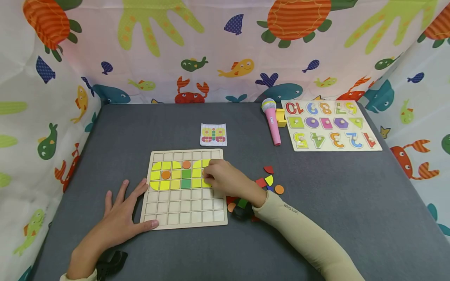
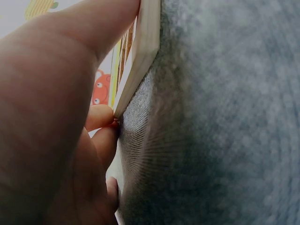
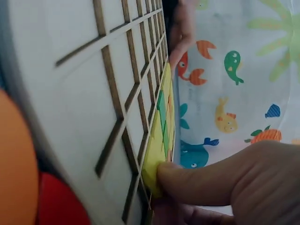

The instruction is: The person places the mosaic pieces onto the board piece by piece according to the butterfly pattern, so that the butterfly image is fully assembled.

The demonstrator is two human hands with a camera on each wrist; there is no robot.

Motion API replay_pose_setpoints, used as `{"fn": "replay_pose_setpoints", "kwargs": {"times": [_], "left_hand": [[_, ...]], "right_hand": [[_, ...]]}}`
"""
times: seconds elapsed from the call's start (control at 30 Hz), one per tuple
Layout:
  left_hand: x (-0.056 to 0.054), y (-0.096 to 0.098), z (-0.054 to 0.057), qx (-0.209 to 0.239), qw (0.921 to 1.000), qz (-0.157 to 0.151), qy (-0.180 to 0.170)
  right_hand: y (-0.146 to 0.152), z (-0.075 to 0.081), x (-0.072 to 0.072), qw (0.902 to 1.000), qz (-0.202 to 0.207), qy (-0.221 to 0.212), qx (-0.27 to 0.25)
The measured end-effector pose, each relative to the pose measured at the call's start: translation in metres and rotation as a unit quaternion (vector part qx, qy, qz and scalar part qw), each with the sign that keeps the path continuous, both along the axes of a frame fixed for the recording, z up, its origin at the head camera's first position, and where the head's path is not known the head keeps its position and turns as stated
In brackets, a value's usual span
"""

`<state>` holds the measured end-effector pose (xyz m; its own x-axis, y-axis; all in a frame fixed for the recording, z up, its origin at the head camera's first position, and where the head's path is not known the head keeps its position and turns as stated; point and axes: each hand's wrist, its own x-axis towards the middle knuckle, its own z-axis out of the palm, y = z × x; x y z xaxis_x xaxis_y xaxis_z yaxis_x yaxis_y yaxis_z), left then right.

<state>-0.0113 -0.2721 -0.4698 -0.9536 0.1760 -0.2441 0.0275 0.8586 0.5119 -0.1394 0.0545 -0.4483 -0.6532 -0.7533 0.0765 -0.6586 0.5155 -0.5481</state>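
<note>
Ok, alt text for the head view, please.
A person's right hand is over yellow pieces in a wooden grid board, while the left hand touches its left edge. A pattern card lies beyond, loose colored pieces to the right.

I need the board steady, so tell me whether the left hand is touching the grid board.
Touching. The left wrist view shows the left hand with its thumb and a fingertip against the edge of the grid board.

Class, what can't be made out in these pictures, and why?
Head view: part of the board, behind the right hand.
Head view: whatever lies beneath the black wrist device.
Head view: sleeve lettering, too small.
Right wrist view: the orange shape's full outline, cut off by the left edge.
</note>
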Motion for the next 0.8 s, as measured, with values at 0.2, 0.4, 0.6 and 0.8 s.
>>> {"fn": "replay_pose_setpoints", "kwargs": {"times": [0.2, 0.4, 0.6, 0.8], "left_hand": [[0.001, 0.000, -0.002, -0.003, 1.0000, 0.002, 0.001], [0.002, 0.000, -0.003, 0.000, 1.0000, 0.003, 0.000], [0.002, -0.001, -0.003, 0.002, 1.0000, -0.002, 0.006], [0.001, -0.001, -0.002, 0.001, 1.0000, -0.002, 0.007]], "right_hand": [[-0.005, 0.003, 0.006, 0.9988, 0.001, 0.033, 0.035], [0.014, 0.007, 0.003, 0.9993, -0.009, 0.037, -0.004], [0.051, 0.020, -0.006, 0.9980, -0.029, 0.035, -0.043], [0.093, 0.025, -0.013, 0.9958, -0.068, 0.011, -0.060]]}}
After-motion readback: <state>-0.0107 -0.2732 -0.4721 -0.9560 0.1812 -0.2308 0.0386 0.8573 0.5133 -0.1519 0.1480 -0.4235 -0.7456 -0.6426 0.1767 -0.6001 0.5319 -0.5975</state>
